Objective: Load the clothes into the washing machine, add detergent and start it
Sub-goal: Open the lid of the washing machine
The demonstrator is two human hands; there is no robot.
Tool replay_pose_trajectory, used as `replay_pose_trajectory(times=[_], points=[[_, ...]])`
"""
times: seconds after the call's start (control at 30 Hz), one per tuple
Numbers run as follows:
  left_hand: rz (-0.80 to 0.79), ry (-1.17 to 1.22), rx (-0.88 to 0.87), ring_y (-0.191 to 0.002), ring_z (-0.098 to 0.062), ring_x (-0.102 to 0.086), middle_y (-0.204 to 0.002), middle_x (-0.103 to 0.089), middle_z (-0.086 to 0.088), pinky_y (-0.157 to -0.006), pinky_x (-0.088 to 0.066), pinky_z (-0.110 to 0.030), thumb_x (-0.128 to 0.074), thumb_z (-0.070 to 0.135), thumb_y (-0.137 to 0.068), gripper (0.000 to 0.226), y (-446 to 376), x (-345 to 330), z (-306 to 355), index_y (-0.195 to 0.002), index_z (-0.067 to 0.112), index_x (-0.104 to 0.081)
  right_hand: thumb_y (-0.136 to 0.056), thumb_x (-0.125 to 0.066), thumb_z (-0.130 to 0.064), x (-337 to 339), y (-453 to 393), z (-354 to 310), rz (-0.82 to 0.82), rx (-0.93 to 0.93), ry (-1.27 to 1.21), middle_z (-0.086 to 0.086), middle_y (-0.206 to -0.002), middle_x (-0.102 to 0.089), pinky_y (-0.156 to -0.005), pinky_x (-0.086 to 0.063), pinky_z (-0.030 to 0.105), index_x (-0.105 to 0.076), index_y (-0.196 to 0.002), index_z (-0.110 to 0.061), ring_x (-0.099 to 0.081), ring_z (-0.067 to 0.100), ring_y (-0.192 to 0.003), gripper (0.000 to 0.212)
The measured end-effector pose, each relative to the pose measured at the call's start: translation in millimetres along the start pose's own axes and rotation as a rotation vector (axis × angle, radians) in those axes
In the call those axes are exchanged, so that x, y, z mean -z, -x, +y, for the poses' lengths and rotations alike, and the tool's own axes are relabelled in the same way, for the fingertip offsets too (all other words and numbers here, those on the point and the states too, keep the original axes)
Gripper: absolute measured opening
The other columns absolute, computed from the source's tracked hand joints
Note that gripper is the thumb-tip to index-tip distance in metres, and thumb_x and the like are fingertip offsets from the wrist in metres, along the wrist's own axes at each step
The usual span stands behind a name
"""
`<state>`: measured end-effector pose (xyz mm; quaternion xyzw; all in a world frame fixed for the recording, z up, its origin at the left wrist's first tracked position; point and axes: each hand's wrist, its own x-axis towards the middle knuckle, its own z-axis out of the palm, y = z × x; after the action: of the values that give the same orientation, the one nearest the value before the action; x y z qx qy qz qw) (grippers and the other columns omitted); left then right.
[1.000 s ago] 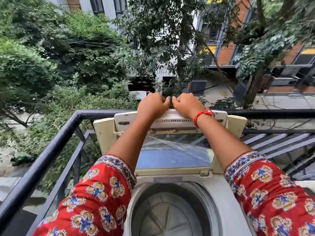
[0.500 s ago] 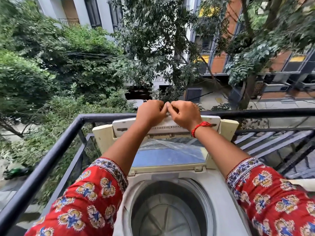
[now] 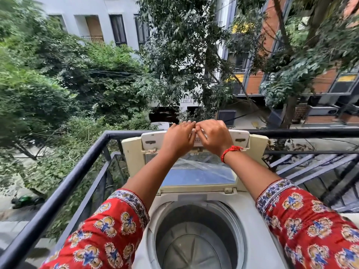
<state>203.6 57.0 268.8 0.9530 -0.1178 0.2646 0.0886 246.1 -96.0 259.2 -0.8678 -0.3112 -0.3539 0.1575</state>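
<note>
A top-loading washing machine stands against the balcony railing. Its folding lid is raised upright, its glass pane covered by clear plastic film. The drum below is open and shows only bare metal and the pulsator. My left hand and my right hand rest side by side on the lid's top edge, fingers curled over it. A red thread circles my right wrist. No clothes or detergent are in view.
A black metal railing runs along the left and behind the machine, with a drop to the street beyond. Metal bars slope away at the right. Trees and buildings fill the background.
Both hands have slid up slightly and loosened from fists into curled fingers on the lid's top edge. The camera has tilted up a little. The lid stays raised.
</note>
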Motion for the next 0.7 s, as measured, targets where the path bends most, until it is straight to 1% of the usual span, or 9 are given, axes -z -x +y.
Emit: replay_pose_trajectory(times=[0.03, 0.07, 0.13, 0.2, 0.3, 0.37, 0.43, 0.57, 0.7], points=[[-0.02, 0.011, 0.022, -0.131, -0.021, -0.051, -0.144, -0.051, -0.006, -0.109, -0.04, -0.041, -0.033, 0.035, -0.101, 0.046, 5, -3, 0, -0.142, 0.016, -0.046, -0.095, -0.042, -0.031, 3, 2, -3, -0.006, 0.008, -0.012, 0.003, -0.095, -0.071, -0.075, -0.045, 0.038, -0.065, -0.099, -0.017, -0.063, 0.023, -0.088, 0.027], [-0.033, 0.026, 0.039, -0.138, -0.02, -0.043, -0.149, -0.045, -0.006, -0.116, -0.031, -0.044, -0.032, 0.035, -0.102, 0.049, 8, -6, 1, -0.145, 0.015, -0.042, -0.095, -0.043, -0.03, 5, 4, -5, -0.01, 0.017, -0.022, 0.004, -0.097, -0.071, -0.076, -0.046, 0.039, -0.065, -0.101, -0.016, -0.064, 0.023, -0.09, 0.027], [-0.047, 0.063, 0.048, -0.144, -0.02, -0.033, -0.153, -0.039, -0.007, -0.12, -0.02, -0.046, -0.032, 0.035, -0.101, 0.051, 18, -10, 4, -0.148, 0.013, -0.036, -0.094, -0.045, -0.029, 8, 11, -9, -0.017, 0.03, -0.033, 0.005, -0.099, -0.071, -0.078, -0.047, 0.039, -0.065, -0.104, -0.015, -0.064, 0.024, -0.092, 0.026], [-0.036, 0.078, 0.031, -0.146, -0.02, -0.027, -0.155, -0.034, -0.007, -0.121, -0.014, -0.049, -0.033, 0.035, -0.101, 0.054, 31, -14, 9, -0.149, 0.011, -0.032, -0.094, -0.044, -0.028, 12, 24, -12, -0.029, 0.038, -0.038, 0.008, -0.1, -0.071, -0.079, -0.048, 0.04, -0.065, -0.106, -0.013, -0.064, 0.026, -0.092, 0.028], [0.0, 0.065, -0.032, -0.145, -0.02, -0.029, -0.154, -0.036, -0.01, -0.121, -0.014, -0.05, -0.038, 0.031, -0.098, 0.056, 48, -18, 17, -0.148, 0.007, -0.032, -0.094, -0.045, -0.026, 21, 39, -18, -0.026, 0.049, -0.019, 0.01, -0.096, -0.071, -0.078, -0.048, 0.038, -0.065, -0.106, -0.01, -0.064, 0.029, -0.088, 0.028], [0.027, 0.09, -0.046, -0.144, -0.022, -0.033, -0.152, -0.039, -0.011, -0.12, -0.016, -0.051, -0.04, 0.029, -0.097, 0.056, 57, -22, 25, -0.147, 0.005, -0.033, -0.093, -0.047, -0.024, 26, 49, -19, -0.044, 0.043, -0.005, 0.01, -0.095, -0.071, -0.079, -0.048, 0.038, -0.066, -0.104, -0.01, -0.064, 0.03, -0.087, 0.027], [0.033, 0.128, -0.041, -0.143, -0.024, -0.034, -0.152, -0.039, -0.013, -0.12, -0.015, -0.05, -0.042, 0.029, -0.097, 0.057, 66, -27, 33, -0.148, 0.005, -0.033, -0.093, -0.045, -0.024, 29, 61, -18, -0.076, 0.034, -0.008, 0.011, -0.095, -0.071, -0.079, -0.049, 0.04, -0.066, -0.103, -0.01, -0.064, 0.031, -0.088, 0.027], [-0.04, 0.169, -0.075, -0.145, -0.023, -0.031, -0.154, -0.036, -0.013, -0.121, -0.015, -0.05, -0.043, 0.031, -0.097, 0.059, 87, -47, 50, -0.149, 0.006, -0.031, -0.094, -0.046, -0.023, 35, 97, -12, -0.139, -0.008, -0.009, 0.011, -0.094, -0.071, -0.078, -0.051, 0.04, -0.066, -0.102, -0.008, -0.066, 0.03, -0.087, 0.027], [-0.154, 0.199, -0.121, -0.146, -0.023, -0.029, -0.155, -0.034, -0.013, -0.121, -0.013, -0.05, -0.041, 0.033, -0.098, 0.06, 111, -68, 69, -0.149, 0.005, -0.028, -0.09, -0.049, -0.022, 40, 138, -8, -0.211, -0.042, -0.019, 0.012, -0.097, -0.072, -0.079, -0.053, 0.038, -0.068, -0.104, -0.007, -0.067, 0.028, -0.089, 0.028]])
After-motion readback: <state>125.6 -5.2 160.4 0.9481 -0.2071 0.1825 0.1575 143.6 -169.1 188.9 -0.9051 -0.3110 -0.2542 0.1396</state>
